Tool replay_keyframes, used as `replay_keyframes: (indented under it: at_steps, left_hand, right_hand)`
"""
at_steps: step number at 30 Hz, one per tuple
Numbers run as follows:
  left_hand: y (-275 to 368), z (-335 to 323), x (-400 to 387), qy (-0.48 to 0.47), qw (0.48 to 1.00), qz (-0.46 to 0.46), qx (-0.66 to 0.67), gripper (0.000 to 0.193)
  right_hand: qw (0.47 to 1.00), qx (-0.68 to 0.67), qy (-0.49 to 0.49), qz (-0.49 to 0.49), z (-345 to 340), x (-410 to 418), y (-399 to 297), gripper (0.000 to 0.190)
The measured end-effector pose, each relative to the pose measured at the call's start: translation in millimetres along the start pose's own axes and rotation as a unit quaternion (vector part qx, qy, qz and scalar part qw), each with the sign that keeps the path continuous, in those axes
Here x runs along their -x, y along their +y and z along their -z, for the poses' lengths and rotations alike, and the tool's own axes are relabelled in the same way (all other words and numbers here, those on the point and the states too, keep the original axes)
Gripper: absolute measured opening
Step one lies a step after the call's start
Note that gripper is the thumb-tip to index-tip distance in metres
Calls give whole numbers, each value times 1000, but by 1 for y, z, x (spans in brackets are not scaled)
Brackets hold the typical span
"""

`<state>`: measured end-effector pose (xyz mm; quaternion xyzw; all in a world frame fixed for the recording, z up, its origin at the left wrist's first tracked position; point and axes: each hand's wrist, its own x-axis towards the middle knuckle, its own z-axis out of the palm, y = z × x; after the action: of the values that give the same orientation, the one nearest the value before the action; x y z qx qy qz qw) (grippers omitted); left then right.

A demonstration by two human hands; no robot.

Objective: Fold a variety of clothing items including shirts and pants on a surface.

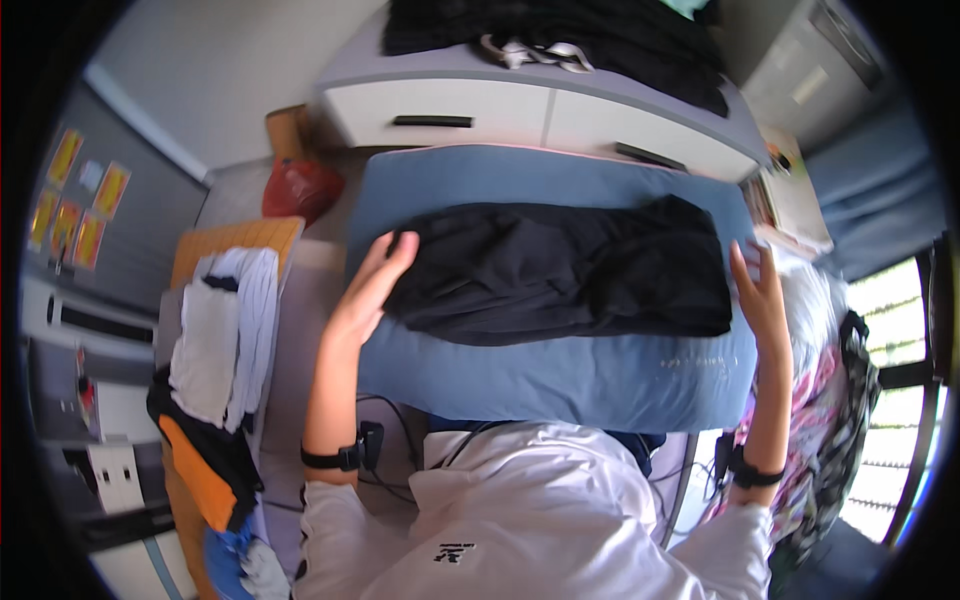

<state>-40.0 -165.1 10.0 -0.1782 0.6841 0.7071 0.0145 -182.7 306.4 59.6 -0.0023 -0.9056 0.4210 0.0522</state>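
Note:
A folded black cloth garment [555, 274] lies lengthwise across a blue pillow or cushion [480, 382] in front of me. My left hand [371, 281] is at the garment's left end, its thumb over the edge of the cloth. Whether any fabric is pinched there is unclear. Just off the garment's right end, my right hand [759, 289] is raised with its fingers apart and holds nothing. Some creases run through the middle of the black cloth.
Folded pale clothes [225, 337] and an orange-and-black garment [199, 469] are stacked at left. A white drawer unit [457, 112] carries dark clothing [600, 41]. A red plastic bag [300, 187] sits near it. Bedding and clothes [806, 405] pile up by the window.

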Motion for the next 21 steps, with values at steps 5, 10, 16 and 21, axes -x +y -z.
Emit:
replay_keyframes:
  at_steps: [5, 10, 16, 21]
  left_hand:
    - [13, -29, 4, -20, 999, -30, 39, 104]
    - [-8, -47, 8, -57, 979, 14, 196, 110]
    - [43, 27, 68, 95, 983, -84, 135, 101]
    - [96, 125, 157, 259, 934, -163, 183, 59]
  right_hand:
    - [985, -89, -121, -88, 4, 22, 0, 61]
    - [962, -192, -175, -86, -21, 11, 19, 65]
    - [954, -203, -196, 105, -61, -6, -82, 52]
    - [851, -359, -370, 105, -151, 14, -252, 59]
